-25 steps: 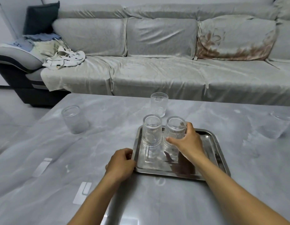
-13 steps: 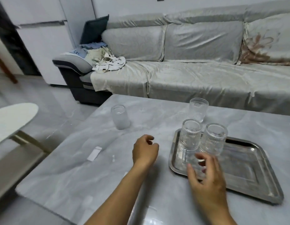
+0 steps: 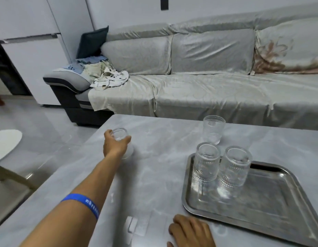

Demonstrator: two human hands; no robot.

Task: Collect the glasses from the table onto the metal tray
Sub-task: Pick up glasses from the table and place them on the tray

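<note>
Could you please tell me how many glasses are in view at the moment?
4: two on the metal tray at and, one behind it on the table, one in the left hand at.

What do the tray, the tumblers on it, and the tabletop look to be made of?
Tray: metal, likely stainless steel, with a bright mirror finish that reflects the glasses.
Two tumblers: clear glass, see-through, with ribbed and beaded walls.
Tabletop: glossy grey marble-look slab with pale veining; real stone or a printed surface cannot be told.
</note>
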